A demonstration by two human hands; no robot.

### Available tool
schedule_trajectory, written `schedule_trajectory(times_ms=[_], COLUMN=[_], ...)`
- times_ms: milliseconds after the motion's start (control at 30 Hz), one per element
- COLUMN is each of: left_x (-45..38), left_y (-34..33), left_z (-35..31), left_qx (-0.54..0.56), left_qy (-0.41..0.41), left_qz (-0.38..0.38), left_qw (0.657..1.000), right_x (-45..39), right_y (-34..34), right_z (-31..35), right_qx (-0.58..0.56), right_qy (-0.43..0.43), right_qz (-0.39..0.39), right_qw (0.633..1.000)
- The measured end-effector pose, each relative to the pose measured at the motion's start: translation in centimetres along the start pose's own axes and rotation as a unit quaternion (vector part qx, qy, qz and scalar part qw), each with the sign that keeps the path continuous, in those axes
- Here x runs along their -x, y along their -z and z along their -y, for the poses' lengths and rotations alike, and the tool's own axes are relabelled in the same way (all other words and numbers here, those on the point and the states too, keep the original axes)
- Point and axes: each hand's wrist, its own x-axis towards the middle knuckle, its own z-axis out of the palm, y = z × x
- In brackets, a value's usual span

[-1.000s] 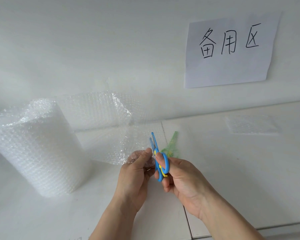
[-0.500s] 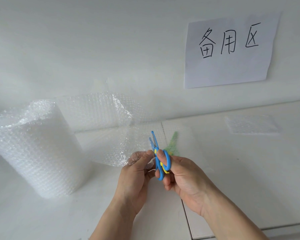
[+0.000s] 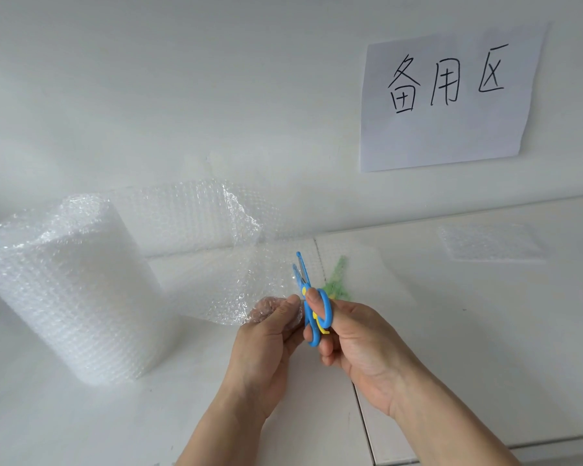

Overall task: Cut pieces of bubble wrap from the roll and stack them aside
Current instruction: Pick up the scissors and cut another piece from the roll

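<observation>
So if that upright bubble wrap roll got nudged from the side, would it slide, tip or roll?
The bubble wrap roll stands on end, wide for its height, so it would probably slide, not tip. It looks mostly air, so likely light and easily shoved. The loose sheet pinched by the left hand might tug it.

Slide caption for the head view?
Left hand pinches bubble wrap sheet; right hand starts cutting with blue scissors.

- Green object (image 3: 338, 280) behind bubble wrap sheet (image 3: 236, 270): blurred, unidentifiable.
- Both forearms cut off by bottom edge.
- Roll (image 3: 64, 284): left side clipped by frame.
</observation>
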Motion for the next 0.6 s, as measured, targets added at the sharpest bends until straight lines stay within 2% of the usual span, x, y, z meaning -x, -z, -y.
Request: schedule_trajectory(times_ms=[233,600], left_x=[-0.82,-0.77], left_y=[0.81,0.54], left_z=[0.37,0.81], left_qx=[0.008,-0.028], left_qy=[0.014,-0.006], left_qz=[-0.007,0.008], left_qw=[1.0,1.0], right_x=[0.0,-0.5], right_y=[0.51,0.73], right_z=[0.33,0.45], right_qx=[-0.003,-0.02], right_qy=[0.007,0.001], right_qz=[0.017,-0.002], right_qw=[1.0,1.0])
